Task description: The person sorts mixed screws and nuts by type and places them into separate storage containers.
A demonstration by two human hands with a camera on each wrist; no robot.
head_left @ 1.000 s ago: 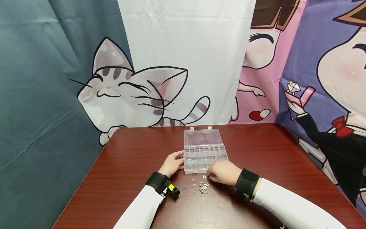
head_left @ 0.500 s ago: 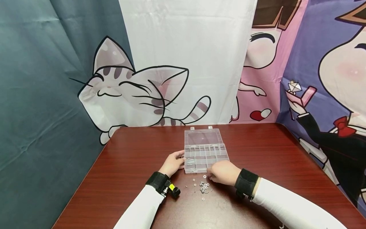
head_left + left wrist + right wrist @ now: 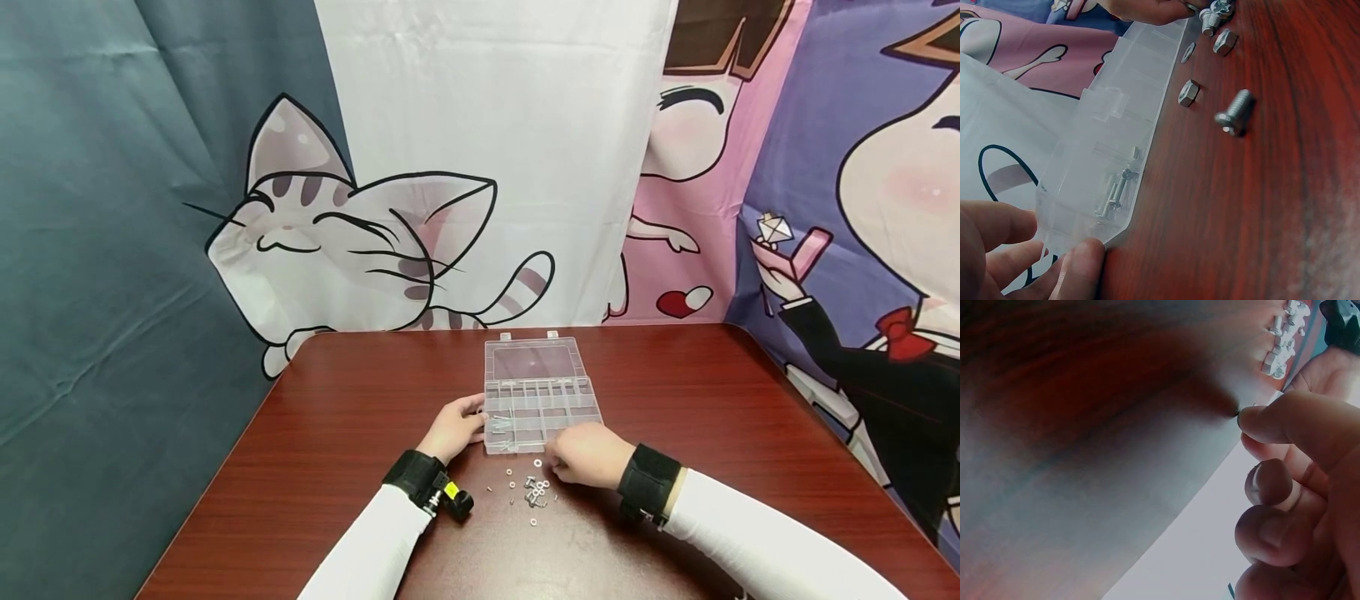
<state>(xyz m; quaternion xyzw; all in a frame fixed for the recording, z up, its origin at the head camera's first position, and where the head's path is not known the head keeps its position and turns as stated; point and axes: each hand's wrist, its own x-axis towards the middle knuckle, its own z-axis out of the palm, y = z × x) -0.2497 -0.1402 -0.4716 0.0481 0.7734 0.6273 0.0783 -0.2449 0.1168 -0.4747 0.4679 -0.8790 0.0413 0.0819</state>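
A clear plastic compartment box (image 3: 530, 400) lies with its lid raised on the table. My left hand (image 3: 452, 429) holds its left side; in the left wrist view, thumb and fingers bracket the corner. Several screws (image 3: 1119, 187) lie inside the box's near-left compartment. My right hand (image 3: 588, 454) is by the front edge, its fingers curled. In the right wrist view, thumb and forefinger meet at the tabletop; anything between them is hidden. Left of this hand lie a pile of screws and nuts (image 3: 536, 493), a loose nut (image 3: 1189, 92) and a lone screw (image 3: 1235, 114).
Small washers and hardware bits, such as a washer (image 3: 533, 522), are scattered on the brown table (image 3: 360, 375) in front of the box. A printed cloth (image 3: 480, 100) hangs behind the table's far edge. A camera (image 3: 457, 504) is strapped to the left wrist.
The right hand shifts very slightly near the box's front edge. The left hand and box stay put, and the hardware pile looks the same; the view drifts a little.
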